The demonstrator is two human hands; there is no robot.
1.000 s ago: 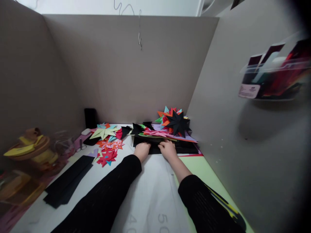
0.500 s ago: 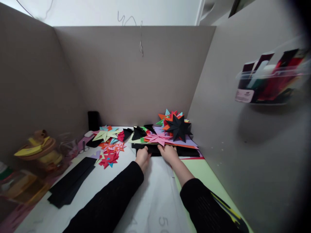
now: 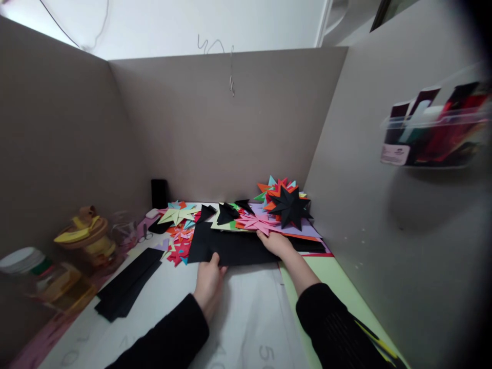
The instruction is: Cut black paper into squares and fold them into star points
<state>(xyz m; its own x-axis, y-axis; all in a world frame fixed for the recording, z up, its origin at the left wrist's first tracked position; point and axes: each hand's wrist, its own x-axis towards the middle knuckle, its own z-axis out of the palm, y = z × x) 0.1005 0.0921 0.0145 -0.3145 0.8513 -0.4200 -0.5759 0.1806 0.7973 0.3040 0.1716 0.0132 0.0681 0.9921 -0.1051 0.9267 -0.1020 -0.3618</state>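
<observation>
Both arms reach forward from the lower edge of the view. The left arm, in a black sleeve down to the wrist, angles up and to the right; the left hand is pinched, thumb on top and fingers curled beneath. The right arm slants up and to the left, its forearm bare below the sleeve. The right hand reaches farther forward, back up, its fingers mostly hidden. The hands are apart.

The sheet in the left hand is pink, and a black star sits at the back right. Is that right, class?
No: the head view shows the sheet in the left hand is black; the black star is at the back right.
</observation>
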